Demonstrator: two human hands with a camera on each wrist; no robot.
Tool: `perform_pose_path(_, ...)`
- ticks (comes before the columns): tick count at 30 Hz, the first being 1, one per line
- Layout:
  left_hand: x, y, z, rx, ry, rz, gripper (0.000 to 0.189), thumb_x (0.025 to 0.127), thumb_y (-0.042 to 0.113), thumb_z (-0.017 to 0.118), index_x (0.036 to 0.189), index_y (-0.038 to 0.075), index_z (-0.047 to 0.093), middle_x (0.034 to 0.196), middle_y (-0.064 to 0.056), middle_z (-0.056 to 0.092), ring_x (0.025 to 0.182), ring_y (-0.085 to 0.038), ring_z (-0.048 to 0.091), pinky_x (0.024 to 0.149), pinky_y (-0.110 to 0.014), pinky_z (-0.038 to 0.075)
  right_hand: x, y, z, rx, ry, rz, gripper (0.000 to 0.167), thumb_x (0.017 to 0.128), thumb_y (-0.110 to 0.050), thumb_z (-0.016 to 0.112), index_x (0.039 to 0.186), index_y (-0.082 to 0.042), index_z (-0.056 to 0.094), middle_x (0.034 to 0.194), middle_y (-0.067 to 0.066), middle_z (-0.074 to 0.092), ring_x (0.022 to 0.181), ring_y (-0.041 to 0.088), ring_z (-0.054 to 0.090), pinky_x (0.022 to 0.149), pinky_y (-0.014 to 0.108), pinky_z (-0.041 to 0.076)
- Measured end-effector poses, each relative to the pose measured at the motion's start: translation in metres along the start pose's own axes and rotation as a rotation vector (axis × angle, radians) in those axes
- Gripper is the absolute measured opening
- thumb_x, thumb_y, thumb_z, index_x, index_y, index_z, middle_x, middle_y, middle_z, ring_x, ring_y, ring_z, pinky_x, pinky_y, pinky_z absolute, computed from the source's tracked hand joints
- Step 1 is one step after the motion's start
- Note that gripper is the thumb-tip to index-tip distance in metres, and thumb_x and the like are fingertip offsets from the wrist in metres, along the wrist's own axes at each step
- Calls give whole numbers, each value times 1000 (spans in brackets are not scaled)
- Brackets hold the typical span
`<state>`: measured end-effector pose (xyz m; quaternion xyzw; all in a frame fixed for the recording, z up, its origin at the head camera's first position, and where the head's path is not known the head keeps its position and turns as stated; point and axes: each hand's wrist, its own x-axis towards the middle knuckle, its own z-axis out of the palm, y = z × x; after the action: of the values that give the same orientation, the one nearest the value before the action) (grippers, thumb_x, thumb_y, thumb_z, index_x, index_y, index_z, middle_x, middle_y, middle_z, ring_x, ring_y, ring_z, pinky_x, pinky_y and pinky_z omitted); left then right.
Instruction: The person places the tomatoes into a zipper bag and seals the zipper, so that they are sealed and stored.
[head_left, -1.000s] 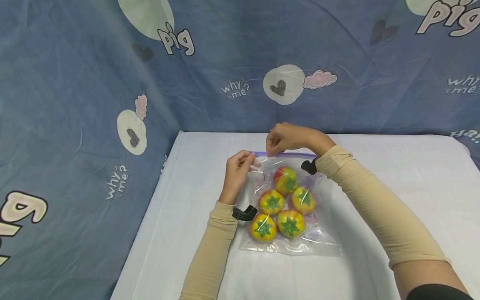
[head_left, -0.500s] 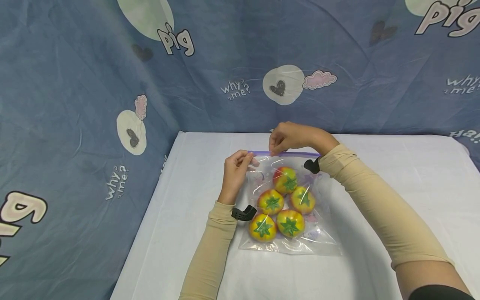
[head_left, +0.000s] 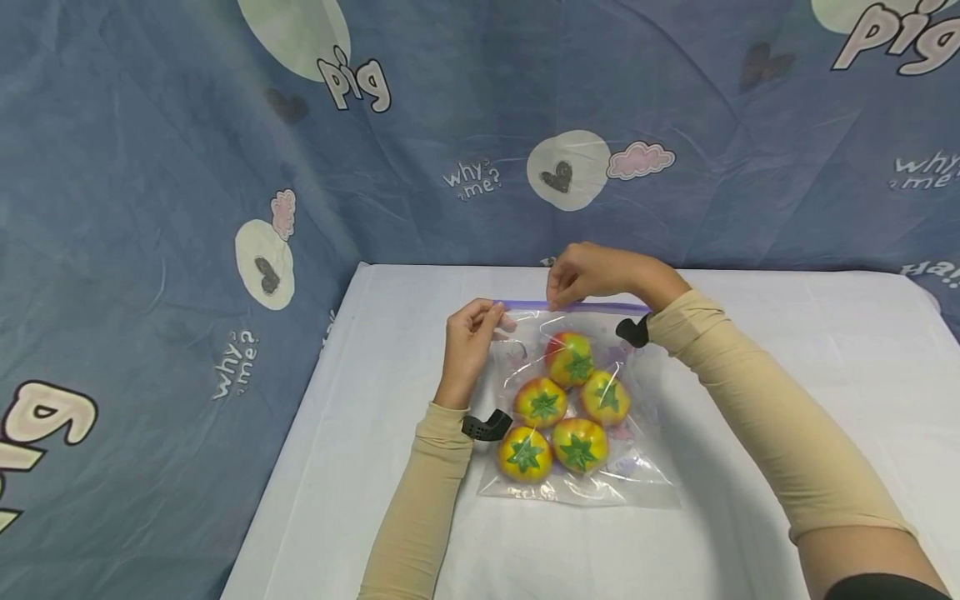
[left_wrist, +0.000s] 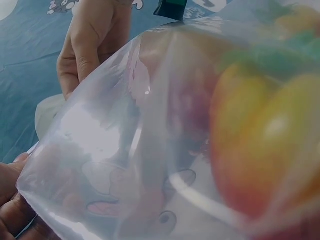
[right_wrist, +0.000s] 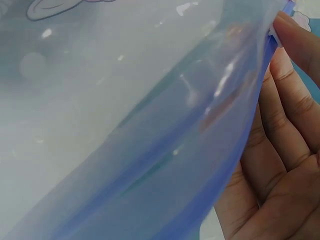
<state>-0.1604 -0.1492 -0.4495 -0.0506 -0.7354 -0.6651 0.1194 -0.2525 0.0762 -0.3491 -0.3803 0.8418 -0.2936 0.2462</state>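
Observation:
A clear zip bag (head_left: 577, 492) with a purple zip strip (head_left: 517, 305) holds several round yellow-red fruits (head_left: 580, 445), each topped by a green star-shaped leaf. At the bag's top left corner, my left hand (head_left: 467, 342) pinches the edge between thumb and fingers. My right hand (head_left: 592, 271) pinches the strip farther right, with thumb and forefinger on a small white slider (right_wrist: 275, 37) in the right wrist view. Its other fingers lie behind the strip there. Through the film in the left wrist view, one fruit (left_wrist: 270, 135) shows large and blurred.
The bag rests on a white-covered table (head_left: 360, 400). A blue printed cloth (head_left: 450, 100) hangs behind the table and along its left side. Black wrist straps (head_left: 487, 426) sit over the beige sleeves (head_left: 420, 508).
My right hand has slid a little to the right along the purple strip. My left hand has shifted slightly left, still pinching the corner. The fruits have barely moved.

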Motion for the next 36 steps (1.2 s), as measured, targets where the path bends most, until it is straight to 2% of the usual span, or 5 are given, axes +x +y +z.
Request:
perform_pose_path(9, -1, 3, 0, -9, 11, -31, 24, 103, 8, 62, 100, -14, 69, 86, -31, 73, 71, -5, 68, 66, -18, 61, -6, 5, -1, 36, -3, -11, 6, 92, -10, 77, 93, -4, 78, 89, 10, 78, 77, 16, 67, 70, 24, 56)
perform_pose_path(14, -5, 19, -1, -3, 0, -36, 24, 103, 5, 60, 101, -18, 67, 86, -33, 72, 71, -7, 69, 66, -19, 62, -11, 5, -2, 42, -4, 8, 6, 92, -11, 77, 94, -5, 77, 90, 9, 78, 79, 16, 67, 72, 24, 57)
perform_pose_path(18, -8, 29, -1, 3, -4, -13, 23, 102, 3, 60, 99, -19, 65, 81, -26, 73, 70, -7, 69, 66, -20, 62, -14, 6, -3, 35, 3, 12, 6, 91, -11, 78, 93, -5, 77, 90, 9, 78, 79, 14, 67, 72, 23, 57)
perform_pose_path(26, 0, 4, -1, 5, 9, -22, 25, 104, 7, 60, 101, -17, 66, 86, -31, 72, 71, -6, 68, 66, -21, 62, -18, 6, -4, 40, 3, 22, 6, 91, -11, 78, 93, -6, 77, 89, 8, 77, 79, 16, 66, 73, 24, 58)
perform_pose_path(36, 0, 0, -4, 11, 0, 16, 25, 103, 13, 63, 98, -10, 69, 85, -28, 74, 71, -5, 69, 66, -22, 63, -24, 7, -5, 48, -2, 32, 5, 91, -11, 78, 93, -5, 77, 87, 8, 77, 77, 14, 64, 72, 25, 58)
